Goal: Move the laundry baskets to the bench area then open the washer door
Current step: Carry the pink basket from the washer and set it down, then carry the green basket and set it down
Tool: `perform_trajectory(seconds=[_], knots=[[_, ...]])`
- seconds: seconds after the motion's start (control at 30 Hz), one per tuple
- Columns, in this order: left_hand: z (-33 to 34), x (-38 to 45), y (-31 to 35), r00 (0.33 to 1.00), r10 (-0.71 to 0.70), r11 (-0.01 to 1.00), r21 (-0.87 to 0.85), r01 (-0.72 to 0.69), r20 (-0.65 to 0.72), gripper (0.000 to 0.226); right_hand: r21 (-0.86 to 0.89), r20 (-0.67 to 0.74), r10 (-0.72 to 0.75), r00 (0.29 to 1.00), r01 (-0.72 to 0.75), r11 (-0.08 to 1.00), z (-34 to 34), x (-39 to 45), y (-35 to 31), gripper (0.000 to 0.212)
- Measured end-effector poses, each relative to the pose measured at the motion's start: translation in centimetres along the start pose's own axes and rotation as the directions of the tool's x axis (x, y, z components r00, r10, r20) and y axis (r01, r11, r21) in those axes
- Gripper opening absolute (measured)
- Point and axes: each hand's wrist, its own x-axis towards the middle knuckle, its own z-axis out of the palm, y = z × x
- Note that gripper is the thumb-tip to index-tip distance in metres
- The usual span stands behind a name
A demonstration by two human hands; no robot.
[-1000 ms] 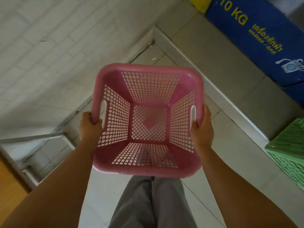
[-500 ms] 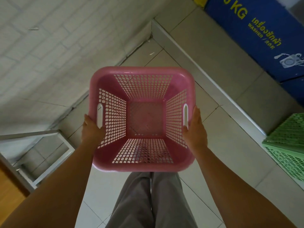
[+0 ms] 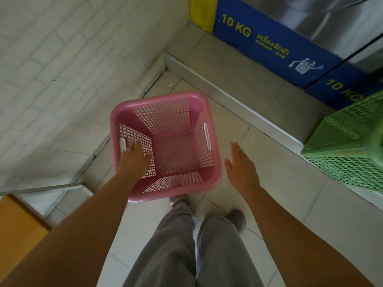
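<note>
An empty pink laundry basket (image 3: pixel 132 109) with perforated sides sits low over the tiled floor in front of my feet, near the wall corner. My left hand (image 3: pixel 133 160) hovers over its left wall beside the handle slot, fingers spread and holding nothing. Off to the right of the basket's rim, my right hand (image 3: pixel 240 166) is open and flat, clear of it. A green laundry basket (image 3: pixel 348 146) stands at the right on the raised step. The washer (image 3: pixel 275 44) with a blue "10 KG" panel is at the top right; its door is out of view.
A white brick wall (image 3: pixel 62 69) runs along the left. A raised tiled step (image 3: pixel 238 79) carries the washers. A wooden bench edge (image 3: pixel 18 222) with a white metal frame shows at the lower left. My legs and shoes are below the pink basket.
Both hands held the pink basket by its handles before; now they have let go and the basket sits lower, toward the floor. The view has widened to show more of the washers.
</note>
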Motion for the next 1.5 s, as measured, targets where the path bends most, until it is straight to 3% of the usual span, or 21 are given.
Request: perform_trajectory(seconds=[0.33, 0.47, 0.7, 0.97, 1.2, 1.37, 1.5], knots=[[4.5, -13.3, 13.8, 0.961, 0.274, 0.956, 0.119, -0.268, -0.037, 0.045, -0.072, -0.086, 0.086, 0.993, -0.092, 0.993, -9.6, -12.6, 14.5, 0.061], [8.1, -17.6, 21.0, 0.908, 0.419, 0.892, 0.176, -0.415, 0.015, 0.047, -0.012, -0.129, 0.207, 0.97, -0.211, 0.978, -12.9, -18.0, 21.8, 0.06], [13.1, -22.7, 34.6, 0.857, 0.51, 0.846, 0.136, -0.516, 0.075, 0.057, 0.148, -0.241, 0.419, 0.876, -0.393, 0.908, -16.9, -23.5, 31.9, 0.058], [17.6, -20.1, 48.0, 0.814, 0.566, 0.798, 0.16, -0.581, 0.13, 0.057, 0.301, -0.248, 0.622, 0.742, -0.552, 0.778, -20.9, -21.9, 41.4, 0.059], [18.8, -16.4, 58.3, 0.792, 0.596, 0.777, 0.156, -0.61, 0.13, 0.057, 0.414, -0.262, 0.728, 0.634, -0.607, 0.678, -24.8, -17.8, 48.8, 0.052], [20.0, -14.1, 64.2, 0.827, 0.55, 0.816, 0.135, -0.562, 0.113, 0.058, 0.478, -0.245, 0.774, 0.584, -0.622, 0.62, -27.2, -14.3, 54.2, 0.059], [21.5, -12.0, 67.8, 0.871, 0.483, 0.866, 0.099, -0.49, 0.087, 0.064, 0.478, -0.224, 0.762, 0.607, -0.613, 0.629, -28.9, -11.1, 58.8, 0.071]])
